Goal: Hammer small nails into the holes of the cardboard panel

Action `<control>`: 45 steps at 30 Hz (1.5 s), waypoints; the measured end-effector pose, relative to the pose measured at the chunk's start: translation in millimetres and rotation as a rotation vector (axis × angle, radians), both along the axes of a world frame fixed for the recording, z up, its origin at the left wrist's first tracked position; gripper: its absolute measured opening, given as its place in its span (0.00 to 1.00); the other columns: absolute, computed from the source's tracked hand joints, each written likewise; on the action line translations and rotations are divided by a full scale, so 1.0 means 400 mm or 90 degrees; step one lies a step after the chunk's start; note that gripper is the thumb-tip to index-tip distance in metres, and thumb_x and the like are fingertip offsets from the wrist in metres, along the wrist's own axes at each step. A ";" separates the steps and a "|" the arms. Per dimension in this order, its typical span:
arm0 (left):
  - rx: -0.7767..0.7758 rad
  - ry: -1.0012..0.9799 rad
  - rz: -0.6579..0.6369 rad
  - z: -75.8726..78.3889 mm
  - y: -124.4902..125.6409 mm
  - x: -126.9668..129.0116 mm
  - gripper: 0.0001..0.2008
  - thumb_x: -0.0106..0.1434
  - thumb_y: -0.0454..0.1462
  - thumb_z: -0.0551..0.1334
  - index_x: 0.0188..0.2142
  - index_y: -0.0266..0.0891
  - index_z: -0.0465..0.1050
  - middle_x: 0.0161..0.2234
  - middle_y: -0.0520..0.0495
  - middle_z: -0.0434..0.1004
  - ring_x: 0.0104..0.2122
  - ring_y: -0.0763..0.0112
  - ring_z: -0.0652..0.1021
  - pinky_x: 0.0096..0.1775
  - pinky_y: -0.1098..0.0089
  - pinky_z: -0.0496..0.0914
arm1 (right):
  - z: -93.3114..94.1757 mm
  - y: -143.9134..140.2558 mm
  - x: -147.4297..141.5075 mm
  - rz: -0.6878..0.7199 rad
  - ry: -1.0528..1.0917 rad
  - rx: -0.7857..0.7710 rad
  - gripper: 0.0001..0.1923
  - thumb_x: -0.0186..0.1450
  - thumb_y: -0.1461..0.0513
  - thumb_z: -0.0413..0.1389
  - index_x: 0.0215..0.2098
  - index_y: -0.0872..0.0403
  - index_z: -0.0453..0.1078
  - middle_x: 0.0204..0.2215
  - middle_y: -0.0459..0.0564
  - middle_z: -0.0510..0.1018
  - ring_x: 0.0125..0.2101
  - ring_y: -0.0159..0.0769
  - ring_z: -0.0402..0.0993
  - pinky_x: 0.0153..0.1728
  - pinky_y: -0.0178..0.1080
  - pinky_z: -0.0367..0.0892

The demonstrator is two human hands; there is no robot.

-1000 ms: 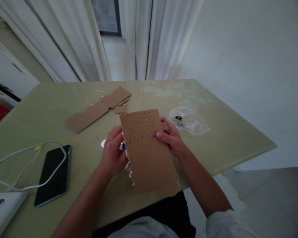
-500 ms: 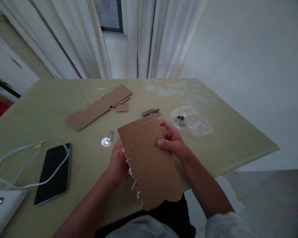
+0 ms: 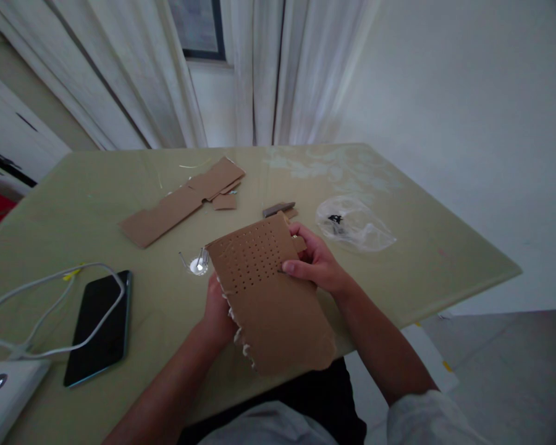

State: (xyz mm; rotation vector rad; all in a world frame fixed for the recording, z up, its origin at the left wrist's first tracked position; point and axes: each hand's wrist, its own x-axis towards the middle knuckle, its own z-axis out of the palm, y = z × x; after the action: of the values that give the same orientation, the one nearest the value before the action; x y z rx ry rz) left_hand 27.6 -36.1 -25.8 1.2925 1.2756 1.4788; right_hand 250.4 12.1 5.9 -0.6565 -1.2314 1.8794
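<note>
A piece of brown cardboard (image 3: 273, 321), with rows of small punched holes at its far end and a torn left edge, is held up over the table's near edge. My left hand (image 3: 217, 315) grips its left side; most of those fingers are hidden behind it. My right hand (image 3: 317, 259) is closed on the right edge, thumb on top near the holes, fingers curled by a small cardboard flap. By the thumb tip is a small dark mark I cannot make out. Left of the cardboard, several nails (image 3: 202, 256) lie by a shiny round disc (image 3: 198, 266).
Cardboard strips (image 3: 180, 207) lie at the back left. A grey utility-knife-like tool (image 3: 278, 209) is beyond the held piece, with a clear plastic bag (image 3: 356, 225) to its right. A phone (image 3: 99, 334), white cable (image 3: 50, 269) and white device (image 3: 12, 395) occupy the near left.
The held cardboard has shifted slightly left, and its near end has risen a little. Both hands keep their hold on it. The view has moved slightly too.
</note>
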 end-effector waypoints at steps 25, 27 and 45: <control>0.471 0.402 0.012 0.079 0.010 0.002 0.09 0.73 0.29 0.72 0.45 0.46 0.83 0.41 0.50 0.89 0.41 0.64 0.83 0.50 0.56 0.72 | 0.010 0.001 -0.016 -0.037 -0.096 0.051 0.33 0.63 0.51 0.78 0.53 0.47 0.63 0.34 0.39 0.81 0.23 0.27 0.81 0.23 0.27 0.75; 0.489 0.367 -0.009 0.075 0.011 0.000 0.09 0.73 0.28 0.71 0.45 0.45 0.82 0.42 0.50 0.89 0.41 0.65 0.84 0.55 0.54 0.73 | 0.011 -0.001 -0.016 -0.037 -0.089 0.052 0.32 0.64 0.52 0.77 0.54 0.47 0.63 0.35 0.40 0.82 0.26 0.28 0.82 0.26 0.28 0.77; 0.145 0.317 0.259 0.082 0.072 -0.100 0.09 0.74 0.46 0.70 0.45 0.44 0.81 0.41 0.45 0.89 0.41 0.58 0.87 0.48 0.57 0.78 | 0.016 0.003 -0.010 -0.110 -0.004 0.002 0.31 0.62 0.55 0.78 0.55 0.46 0.67 0.40 0.44 0.87 0.31 0.35 0.88 0.32 0.35 0.84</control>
State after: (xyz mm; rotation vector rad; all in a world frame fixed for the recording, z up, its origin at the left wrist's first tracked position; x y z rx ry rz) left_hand -12.3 -7.5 7.1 1.6961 1.8164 1.6771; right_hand 246.5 13.4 12.5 -0.7441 -1.1442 1.7328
